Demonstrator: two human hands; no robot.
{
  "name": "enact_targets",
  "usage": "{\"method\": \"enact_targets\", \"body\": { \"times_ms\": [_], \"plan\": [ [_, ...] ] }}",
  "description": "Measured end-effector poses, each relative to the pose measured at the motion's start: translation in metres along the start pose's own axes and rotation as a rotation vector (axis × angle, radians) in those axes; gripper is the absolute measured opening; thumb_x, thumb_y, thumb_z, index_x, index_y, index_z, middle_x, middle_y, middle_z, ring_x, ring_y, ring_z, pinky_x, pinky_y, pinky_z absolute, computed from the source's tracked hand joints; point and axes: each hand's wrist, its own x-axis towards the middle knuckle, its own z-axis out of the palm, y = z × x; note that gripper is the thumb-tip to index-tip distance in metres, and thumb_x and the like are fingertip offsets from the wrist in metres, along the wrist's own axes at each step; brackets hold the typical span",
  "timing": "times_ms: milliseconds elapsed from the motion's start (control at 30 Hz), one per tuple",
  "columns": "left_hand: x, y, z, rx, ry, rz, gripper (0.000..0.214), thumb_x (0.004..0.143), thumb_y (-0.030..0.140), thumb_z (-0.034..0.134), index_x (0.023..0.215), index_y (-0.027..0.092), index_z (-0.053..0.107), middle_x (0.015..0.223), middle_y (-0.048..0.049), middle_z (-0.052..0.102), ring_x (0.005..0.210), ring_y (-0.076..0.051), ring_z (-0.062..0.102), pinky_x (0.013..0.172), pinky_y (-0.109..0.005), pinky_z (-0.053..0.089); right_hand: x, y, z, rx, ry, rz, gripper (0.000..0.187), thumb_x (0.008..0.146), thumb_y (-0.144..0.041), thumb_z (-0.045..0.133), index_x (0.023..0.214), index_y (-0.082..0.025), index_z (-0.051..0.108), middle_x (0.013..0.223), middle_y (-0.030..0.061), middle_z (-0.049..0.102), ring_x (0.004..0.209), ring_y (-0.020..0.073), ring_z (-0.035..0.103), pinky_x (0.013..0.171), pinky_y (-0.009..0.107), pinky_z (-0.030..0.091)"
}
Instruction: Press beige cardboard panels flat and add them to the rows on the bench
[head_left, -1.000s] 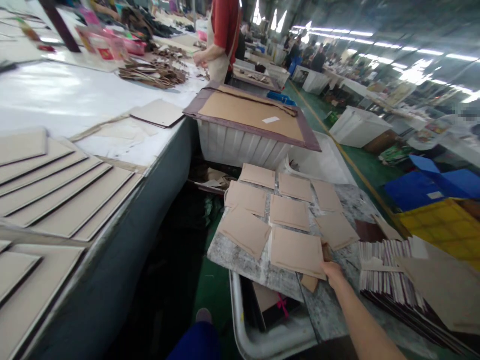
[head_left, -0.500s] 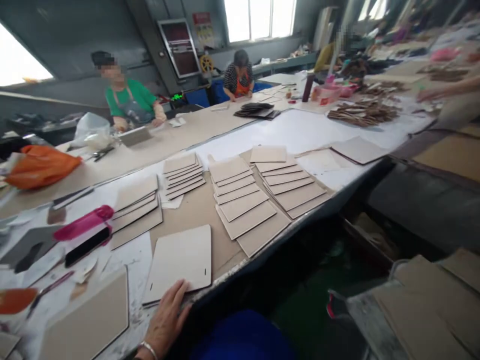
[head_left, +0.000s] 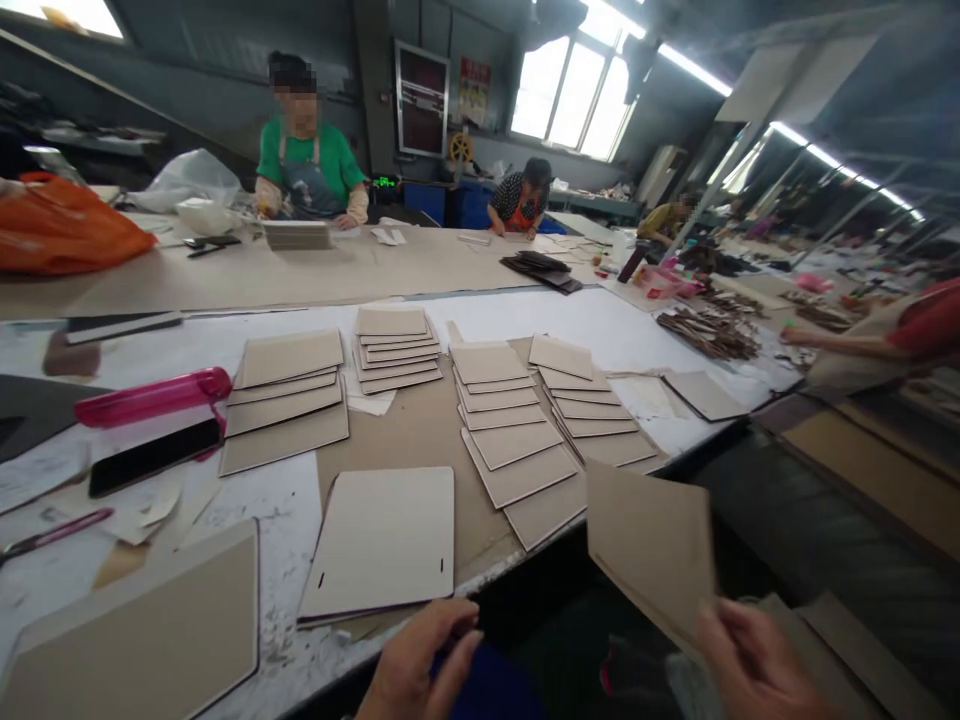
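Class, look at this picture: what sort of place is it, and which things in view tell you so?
Most likely a factory workshop for cardboard or box assembly. Fanned stacks of cut board panels cover a long shared worktable, aproned workers sit along it, and the right hand holds another brown panel.

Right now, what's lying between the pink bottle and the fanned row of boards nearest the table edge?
In the head view, two other board stacks lie between the pink bottle and that fanned row.
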Motion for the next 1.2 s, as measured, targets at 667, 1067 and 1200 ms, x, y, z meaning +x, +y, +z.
{"method": "enact_targets", "body": {
  "times_ms": [667, 1067, 1200],
  "plan": [
    [0.067, -0.045, -0.097, -0.414, 0.344, -0.606, 0.048, 0.069, 0.065, 0.046, 0.055, 0.019, 0.048, 0.053, -0.0001, 0.053, 0.056, -0.015, 0.049, 0.055, -0.025, 0.044, 0.022, -0.284, 0.105, 0.333, 0.049, -0.749, 0.018, 0.085, -0.012, 0.047, 0.097, -0.015, 0.060, 0.089, 0.0083, 0.068, 0.083, 0.0192, 0.063, 0.074, 0.031, 0.052],
    [0.037, -0.081, -0.160, -0.189, 0.037, -0.632, 0.042, 0.073, 0.057, 0.043, 0.054, 0.020, 0.049, 0.058, -0.0004, 0.051, 0.062, -0.017, 0.049, 0.064, -0.028, 0.040, 0.100, -0.203, 0.149, 0.425, -0.410, -0.240, 0.036, 0.089, -0.035, 0.031, 0.090, -0.017, 0.061, 0.088, 0.0113, 0.066, 0.084, 0.0226, 0.059, 0.076, 0.036, 0.046],
    [0.029, -0.088, -0.162, -0.209, 0.004, -0.688, 0.042, 0.071, 0.058, 0.044, 0.054, 0.020, 0.049, 0.056, 0.0002, 0.050, 0.061, -0.016, 0.048, 0.064, -0.028, 0.041, 0.085, -0.197, 0.158, 0.538, -0.666, -0.048, 0.028, 0.081, -0.041, 0.041, 0.085, -0.020, 0.060, 0.080, 0.0057, 0.066, 0.075, 0.0199, 0.060, 0.069, 0.030, 0.044]
  ]
}}
